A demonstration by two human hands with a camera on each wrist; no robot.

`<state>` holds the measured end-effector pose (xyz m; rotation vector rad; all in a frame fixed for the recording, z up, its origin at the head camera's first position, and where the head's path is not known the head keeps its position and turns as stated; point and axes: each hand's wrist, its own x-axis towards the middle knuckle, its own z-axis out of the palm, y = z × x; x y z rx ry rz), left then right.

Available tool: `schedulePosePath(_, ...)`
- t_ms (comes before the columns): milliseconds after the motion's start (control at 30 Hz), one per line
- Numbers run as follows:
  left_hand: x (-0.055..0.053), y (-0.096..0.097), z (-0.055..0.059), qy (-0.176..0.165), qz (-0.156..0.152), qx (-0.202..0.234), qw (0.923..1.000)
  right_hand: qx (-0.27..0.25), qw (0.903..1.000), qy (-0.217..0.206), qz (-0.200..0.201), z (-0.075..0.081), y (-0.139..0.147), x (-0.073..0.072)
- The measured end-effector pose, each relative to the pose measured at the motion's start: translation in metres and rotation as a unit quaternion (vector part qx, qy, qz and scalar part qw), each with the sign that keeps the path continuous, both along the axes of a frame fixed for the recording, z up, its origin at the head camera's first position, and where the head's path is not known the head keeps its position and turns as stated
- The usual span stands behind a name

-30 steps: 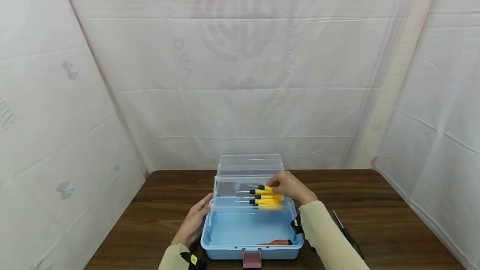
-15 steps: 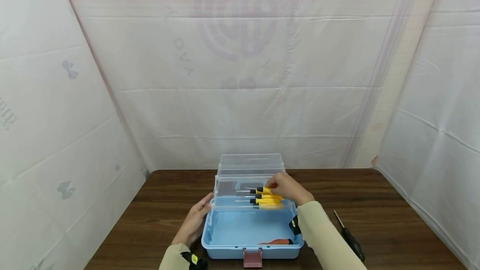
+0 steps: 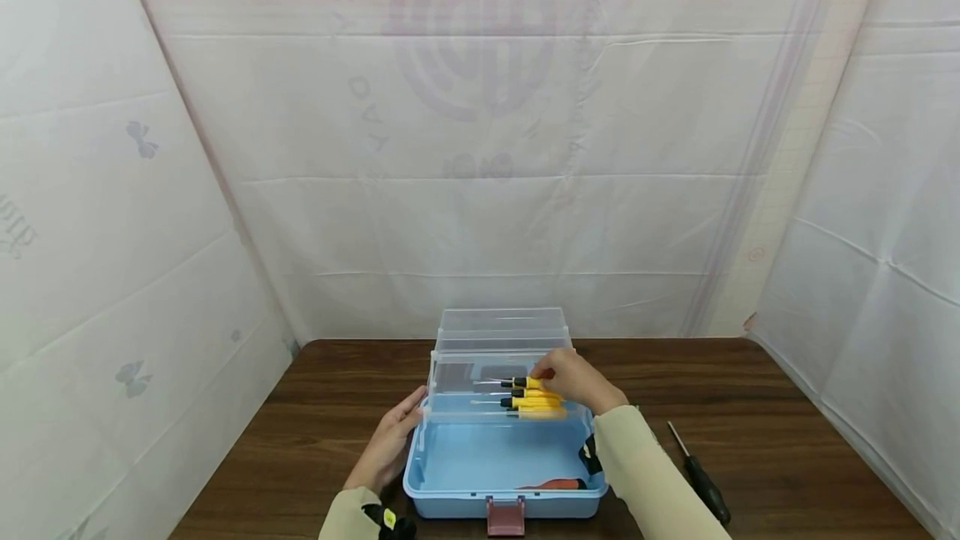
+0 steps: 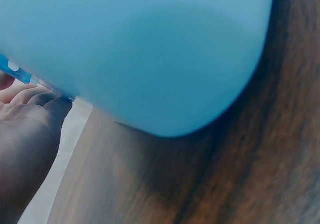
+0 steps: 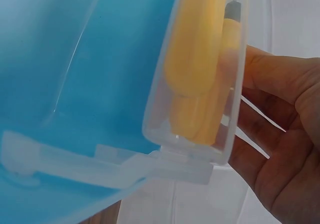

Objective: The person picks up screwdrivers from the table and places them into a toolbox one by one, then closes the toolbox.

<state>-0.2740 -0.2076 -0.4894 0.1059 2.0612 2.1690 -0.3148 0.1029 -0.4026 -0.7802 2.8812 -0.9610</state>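
Note:
A light blue toolbox stands with its lid up on the table. Its clear plastic tray is raised at the back. Several yellow-handled screwdrivers lie side by side in the tray, tips to the left. My right hand pinches the rearmost yellow screwdriver by its handle, at the tray's back right. In the right wrist view, the fingers sit behind the tray wall. My left hand holds the toolbox's rear left edge near the tray; its fingertips are partly hidden in the left wrist view.
An orange-handled screwdriver lies in the toolbox's front right corner. On the dark wooden table to the right rests a black-handled screwdriver. A pink latch hangs at the front. White sheeting encloses the table's back and sides.
My right hand has shifted slightly left and toward me with the yellow screwdriver, then stayed nearly still. The left hand keeps its place on the toolbox.

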Motion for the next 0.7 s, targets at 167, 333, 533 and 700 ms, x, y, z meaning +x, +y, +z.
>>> schedulePosePath(167, 0.0014, 0.0012, 0.0009, -0.002, 0.004, -0.001, 1.0, 0.003, 1.0, 0.001, -0.003, 0.0001, -0.0004, 0.0001)
schedulePosePath(333, 0.0009, 0.0005, 0.0013, -0.005, 0.004, 0.0, 1.0, 0.004, 1.0, 0.0, -0.007, 0.0, -0.0016, -0.0008)
schedulePosePath(533, 0.0009, -0.0007, 0.0006, -0.003, 0.0, 0.0, 1.0, 0.008, 0.9998, -0.009, -0.018, 0.0, -0.0033, -0.0008)
schedulePosePath(700, 0.0024, 0.0008, 0.0017, 0.0, 0.002, 0.002, 1.0, 0.012, 0.9996, -0.015, -0.023, 0.0014, -0.0038, 0.0011)
